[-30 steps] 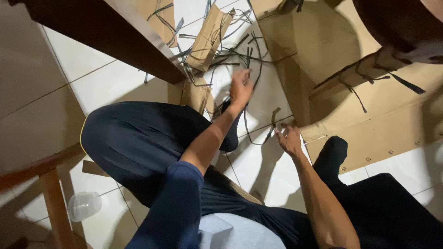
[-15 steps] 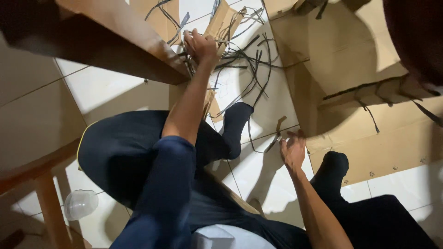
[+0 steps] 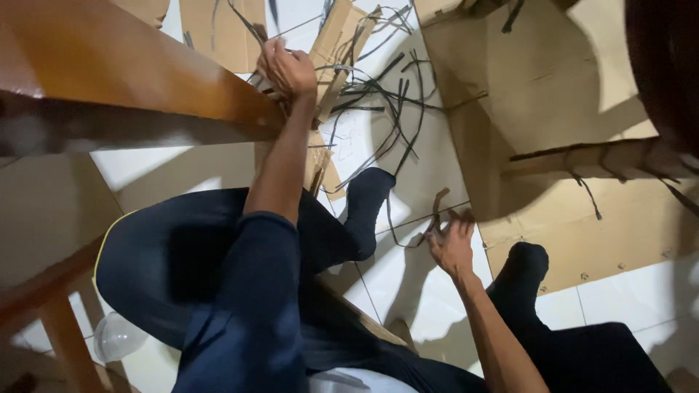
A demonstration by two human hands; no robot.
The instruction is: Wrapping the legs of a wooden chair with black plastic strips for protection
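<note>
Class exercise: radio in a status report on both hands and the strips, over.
Left hand closed on dark strips beside wooden table edge. Right hand open, fingers at curled strip on floor tile. Cardboard sheet alongside.

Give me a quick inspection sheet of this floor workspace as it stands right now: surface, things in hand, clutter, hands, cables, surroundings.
Surface: white tiled floor, partly covered by a flattened cardboard sheet.
Things in hand: tangle of dark straps on the tiles; short strap piece by the right fingers.
Clutter: folded cardboard scraps among the straps; clear plastic cup on its side by a wooden leg.
Hands: left hand closed in the strap tangle beside the wooden edge; right hand spread, fingertips at the strap piece, grip not clear.
Cables: nothing seen, only straps.
Surroundings: wooden furniture edge at the upper left; wooden leg at the lower left; person's crossed legs in dark trousers.
</note>
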